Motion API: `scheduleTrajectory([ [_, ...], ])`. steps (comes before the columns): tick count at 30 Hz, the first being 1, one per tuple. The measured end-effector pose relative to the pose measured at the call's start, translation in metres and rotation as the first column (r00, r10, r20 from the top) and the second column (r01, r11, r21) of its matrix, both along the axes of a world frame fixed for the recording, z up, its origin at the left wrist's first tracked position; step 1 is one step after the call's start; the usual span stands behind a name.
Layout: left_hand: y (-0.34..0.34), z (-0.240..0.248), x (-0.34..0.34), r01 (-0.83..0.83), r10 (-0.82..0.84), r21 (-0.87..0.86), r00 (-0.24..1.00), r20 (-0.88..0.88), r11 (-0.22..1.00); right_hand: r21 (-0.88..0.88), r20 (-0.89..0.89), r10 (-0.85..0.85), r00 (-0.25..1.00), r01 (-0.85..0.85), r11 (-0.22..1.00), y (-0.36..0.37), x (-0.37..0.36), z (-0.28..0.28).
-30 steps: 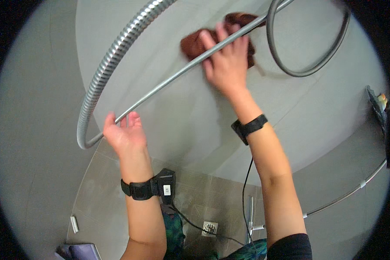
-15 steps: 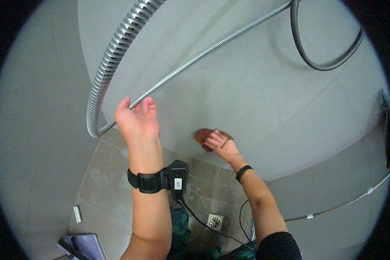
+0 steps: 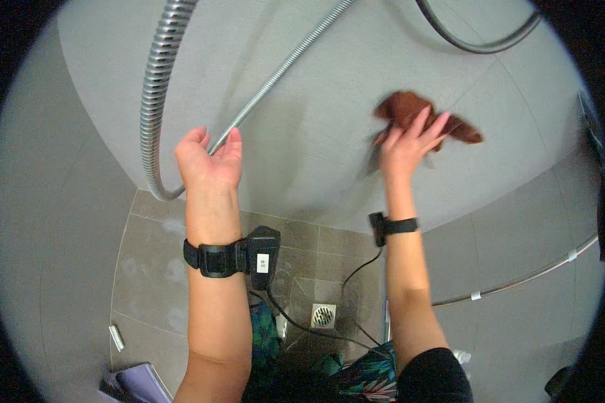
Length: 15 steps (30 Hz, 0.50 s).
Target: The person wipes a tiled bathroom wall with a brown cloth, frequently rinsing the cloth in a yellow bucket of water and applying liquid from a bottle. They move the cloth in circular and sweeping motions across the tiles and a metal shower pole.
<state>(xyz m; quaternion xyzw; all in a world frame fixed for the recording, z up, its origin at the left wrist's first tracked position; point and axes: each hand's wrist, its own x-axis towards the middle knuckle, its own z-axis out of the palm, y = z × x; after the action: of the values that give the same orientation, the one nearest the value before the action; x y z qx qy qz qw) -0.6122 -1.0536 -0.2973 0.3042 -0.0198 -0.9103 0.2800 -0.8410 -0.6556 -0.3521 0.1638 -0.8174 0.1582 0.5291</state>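
Observation:
My left hand [image 3: 210, 164] is closed around a ribbed metal shower hose [image 3: 282, 70], which runs from it up and away to the right. A wider-looking ribbed stretch hangs at the left and bends round toward the same hand. Farther right, my right hand [image 3: 405, 153] presses a crumpled brown cloth [image 3: 403, 107] against the grey wall [image 3: 329, 134]. Its fingers lie spread over the cloth, slightly blurred, and part of the cloth pokes out on the right. Black straps with small devices sit on both wrists.
A dark grey hose [image 3: 494, 48] loops at the upper right. The tiled floor below has a square drain [image 3: 323, 316]. At the lower left are a small white ribbed piece [image 3: 116, 338] and a lilac flat object [image 3: 144, 384]. Black cables [image 3: 302, 327] hang near my legs.
My right hand has moved up and to the right along the wall with the brown cloth, which now looks more spread out. My left hand stays on the hose; the view has shifted slightly.

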Motion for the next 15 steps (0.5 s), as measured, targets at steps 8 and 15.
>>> scheduleTrajectory([
  [8,0.018,-0.007,-0.020,0.134,-0.134,0.005,0.990,-0.033,0.991,-0.136,0.582,-0.058,0.811,0.167,0.976,-0.030,0.099,-0.305],
  [15,0.012,-0.005,-0.004,0.091,-0.094,-0.211,0.996,-0.006,0.973,-0.078,0.819,0.007,0.573,0.099,0.992,-0.119,0.083,-0.183],
])
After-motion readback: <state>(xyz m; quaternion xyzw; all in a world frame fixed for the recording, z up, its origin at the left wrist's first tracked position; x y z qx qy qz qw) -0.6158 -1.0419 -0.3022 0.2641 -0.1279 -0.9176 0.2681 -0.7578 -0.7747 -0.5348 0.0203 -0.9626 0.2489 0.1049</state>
